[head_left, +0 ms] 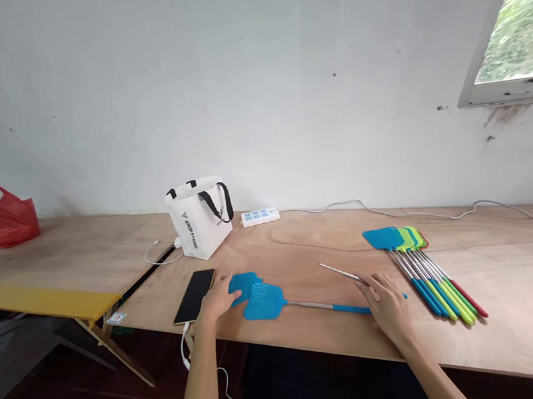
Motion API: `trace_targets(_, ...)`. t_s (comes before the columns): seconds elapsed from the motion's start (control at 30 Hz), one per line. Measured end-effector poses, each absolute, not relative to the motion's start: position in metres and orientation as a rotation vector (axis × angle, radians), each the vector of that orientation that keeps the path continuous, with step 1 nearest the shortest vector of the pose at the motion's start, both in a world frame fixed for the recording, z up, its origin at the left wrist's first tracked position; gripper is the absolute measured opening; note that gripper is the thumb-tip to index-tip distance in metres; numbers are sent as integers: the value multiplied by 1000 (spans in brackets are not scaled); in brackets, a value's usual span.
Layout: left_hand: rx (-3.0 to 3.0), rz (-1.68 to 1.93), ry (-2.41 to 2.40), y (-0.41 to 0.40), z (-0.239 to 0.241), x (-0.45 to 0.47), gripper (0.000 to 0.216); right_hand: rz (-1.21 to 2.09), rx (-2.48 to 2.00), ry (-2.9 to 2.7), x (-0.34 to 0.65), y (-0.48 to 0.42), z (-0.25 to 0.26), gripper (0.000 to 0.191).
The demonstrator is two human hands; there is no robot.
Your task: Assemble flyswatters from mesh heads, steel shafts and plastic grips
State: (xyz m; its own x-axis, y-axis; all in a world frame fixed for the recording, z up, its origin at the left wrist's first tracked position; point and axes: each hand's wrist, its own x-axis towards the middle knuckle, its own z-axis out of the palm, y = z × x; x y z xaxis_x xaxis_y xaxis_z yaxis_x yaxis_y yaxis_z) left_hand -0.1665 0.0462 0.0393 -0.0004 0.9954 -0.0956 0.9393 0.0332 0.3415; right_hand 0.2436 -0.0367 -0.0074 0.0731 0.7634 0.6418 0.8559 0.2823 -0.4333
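My right hand (387,305) is closed around a thin silver rod (338,271) whose bare tip points up and left; a blue handle end pokes out past the hand. Lying below it is a blue fly swatter (265,301), its mesh head to the left and its blue handle running toward my right hand. Partly under that head is another blue swatter head (244,285), with no rod visible on it. My left hand (219,298) has its fingers apart at this second head's left edge, beside a black phone (195,296).
Several fly swatters (423,276) in blue, green and red lie fanned on the right. Behind stand a white bag (200,227) and a power strip (260,217); its cable (400,214) follows the wall. A red bag (3,217) sits on the left table (78,256).
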Motion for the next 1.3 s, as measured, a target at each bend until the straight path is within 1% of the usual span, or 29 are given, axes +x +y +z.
trace_targets(0.17, 2002, 273, 1757, 50, 36, -180, 83, -89, -1481, -1694, 244, -36, -7, 47)
trace_targets(0.23, 1980, 309, 1722, 49, 36, -181, 87, -72, -1476, -1697, 244, -36, -8, 47)
trace_targets(0.33, 1976, 347, 1759, 48, 39, -180, 89, -67, -1461, -1700, 244, -35, -8, 46)
trace_targets(0.5, 1890, 220, 1942, 43, 45, -175, 99, -63, -1442, -1695, 242, -37, -6, 46)
trace_targets(0.57, 1854, 189, 1994, 42, 48, -173, 99, -45, -1451, -1691, 241, -38, -4, 43)
trace_targets(0.63, 1864, 196, 2060, 40, 52, -172, 92, -19, -1459, -1681, 240, -39, -4, 42)
trace_targets(0.73, 1934, 271, 2244, 37, 61, -170, 69, 6, -1420, -1649, 240, -40, -5, 44)
trace_targets(0.83, 1916, 531, 2368, 31, 75, -169, 41, -17, -1386, -1621, 241, -39, -7, 46)
trace_targets(0.9, 1853, 773, 2341, 26, 85, -168, 29, -53, -1395, -1622, 242, -38, -7, 47)
trace_targets(1.0, 1780, 1120, 2186, 20, 97, -163, 27, -148, -1450, -1622, 242, -38, -7, 45)
trace_targets(1.1, 1760, 1403, 1819, 19, 100, -150, 31, -247, -1502, -1528, 242, -39, -6, 45)
trace_targets(1.2, 1631, 1456, 1511, 20, 96, -130, 36, -235, -1393, -1439, 241, -40, -5, 41)
trace_targets(1.3, 1436, 1472, 1389, 19, 91, -106, 41, -197, -1256, -1509, 238, -41, -4, 38)
